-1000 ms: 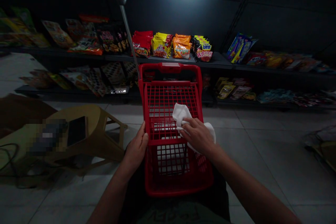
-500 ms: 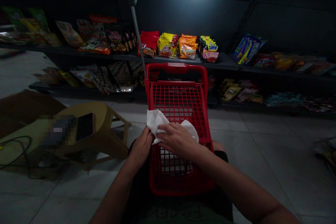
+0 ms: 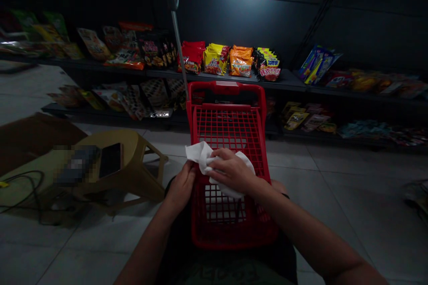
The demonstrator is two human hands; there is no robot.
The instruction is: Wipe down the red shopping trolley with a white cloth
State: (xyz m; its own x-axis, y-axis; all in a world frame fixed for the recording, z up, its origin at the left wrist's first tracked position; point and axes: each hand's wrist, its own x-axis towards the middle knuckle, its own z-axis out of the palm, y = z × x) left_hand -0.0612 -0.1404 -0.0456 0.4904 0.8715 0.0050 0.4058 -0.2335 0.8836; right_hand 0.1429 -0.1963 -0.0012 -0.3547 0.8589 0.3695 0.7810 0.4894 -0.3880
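**White cloth pressed to red lattice basket, both hands at work**

Thing in hand: a soft, crumpled white cloth (image 3: 201, 155), lying across the middle of a red plastic lattice basket (image 3: 234, 246), at its crossbar. The basket sits between the person's legs, centre of the scene, its latticed face towards the camera.

Right hand (image 3: 232, 171): palm down, fingers curled over the cloth and grasping it; white folds show on both sides. Left hand (image 3: 180, 187): touches the basket's left side, fingertips just below the cloth's left corner. Cannot tell whether it grips the side or only rests there.

A slim silver metal rod (image 3: 179, 44) rises from the basket's far left corner.

Left: a tan plastic stool (image 3: 132, 142) bears a flat, dark rectangular device (image 3: 111, 160). Thin black cable (image 3: 39, 205) at the near left.

Far side: a dark grey shelf (image 3: 290, 79) carries rows of glossy packets: red (image 3: 191, 58), yellow (image 3: 214, 60), orange (image 3: 240, 62), black-and-yellow (image 3: 268, 67). Farther right, blue packets (image 3: 317, 64) lean. Floor (image 3: 321, 196): pale grey tile, dimly lit.
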